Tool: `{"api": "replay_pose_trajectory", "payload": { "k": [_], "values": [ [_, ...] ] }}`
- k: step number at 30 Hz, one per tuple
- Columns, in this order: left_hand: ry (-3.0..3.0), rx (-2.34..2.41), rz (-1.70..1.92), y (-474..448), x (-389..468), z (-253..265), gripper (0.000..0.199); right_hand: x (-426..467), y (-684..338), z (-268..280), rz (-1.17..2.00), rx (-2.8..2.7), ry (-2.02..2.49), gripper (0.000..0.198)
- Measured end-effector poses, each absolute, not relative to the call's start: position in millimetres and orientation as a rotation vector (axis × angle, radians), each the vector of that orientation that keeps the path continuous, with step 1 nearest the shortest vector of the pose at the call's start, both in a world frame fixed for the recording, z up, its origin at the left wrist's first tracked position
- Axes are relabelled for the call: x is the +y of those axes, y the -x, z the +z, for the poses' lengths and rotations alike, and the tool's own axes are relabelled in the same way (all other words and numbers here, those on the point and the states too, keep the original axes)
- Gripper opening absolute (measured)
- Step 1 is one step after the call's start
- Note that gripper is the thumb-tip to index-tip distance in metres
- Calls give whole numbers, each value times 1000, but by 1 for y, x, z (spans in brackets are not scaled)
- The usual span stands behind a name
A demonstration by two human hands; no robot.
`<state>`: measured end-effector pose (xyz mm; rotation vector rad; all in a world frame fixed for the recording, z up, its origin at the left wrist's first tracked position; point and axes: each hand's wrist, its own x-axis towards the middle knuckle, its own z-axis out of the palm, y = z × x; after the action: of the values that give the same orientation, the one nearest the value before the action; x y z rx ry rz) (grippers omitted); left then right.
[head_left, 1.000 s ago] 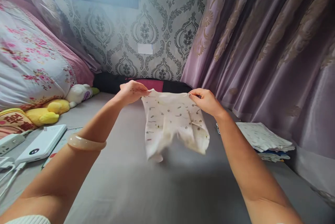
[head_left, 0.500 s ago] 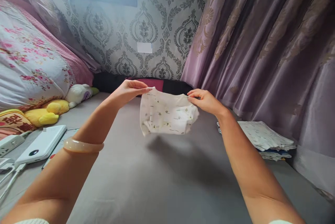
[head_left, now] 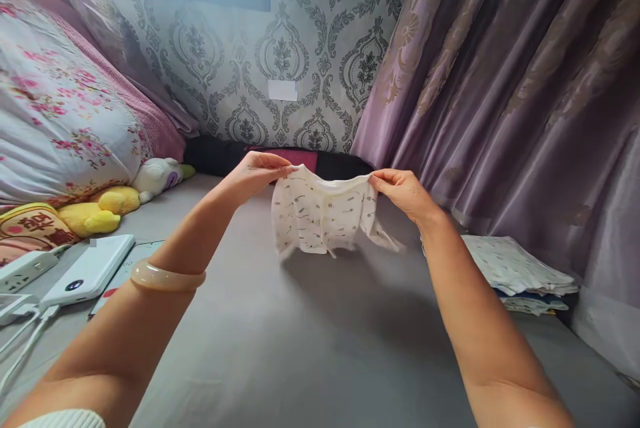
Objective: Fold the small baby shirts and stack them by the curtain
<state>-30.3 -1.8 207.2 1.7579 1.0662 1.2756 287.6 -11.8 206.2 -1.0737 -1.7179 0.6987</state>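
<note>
A small white long-sleeved baby shirt (head_left: 325, 211) with a tiny dark print hangs in the air over the grey bed sheet (head_left: 260, 341). My left hand (head_left: 260, 171) pinches it at the left shoulder, and my right hand (head_left: 403, 189) pinches the right shoulder. Between them the neckline sags a little. The lower hem and the sleeve ends hang free and are blurred; the right sleeve swings outward. A shadow lies on the sheet below the shirt.
Folded clothes (head_left: 520, 268) are stacked at the right by the purple curtain (head_left: 480, 81). To the left lie a white power bank (head_left: 90, 271), a phone (head_left: 127, 268), a power strip (head_left: 30, 271), plush toys (head_left: 103, 208) and a floral pillow (head_left: 65, 108).
The shirt has opened out wider, its neckline pulled straighter and its right sleeve swung out to the right. My right hand has shifted slightly right. The whole view has moved a little.
</note>
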Motion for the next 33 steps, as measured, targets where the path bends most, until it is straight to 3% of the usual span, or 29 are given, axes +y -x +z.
{"api": "replay_pose_trajectory", "payload": {
  "k": [8, 15, 21, 33],
  "values": [
    [-1668, 1185, 1445, 16, 4, 197, 42, 2, -280, 193, 504, -1663, 1117, 47],
    [-1826, 1512, 1658, -6, 10, 181, 20, 9, -263, 181, 208, -1590, 1221, 37],
    [-2015, 1647, 1763, -11, 1, 174, 29, -4, -254, 183, -75, -1611, 1278, 32],
    [-2537, 1693, 1553, 31, -31, 187, 36, -46, -269, 185, -572, -1764, 1315, 42]
  ]
}}
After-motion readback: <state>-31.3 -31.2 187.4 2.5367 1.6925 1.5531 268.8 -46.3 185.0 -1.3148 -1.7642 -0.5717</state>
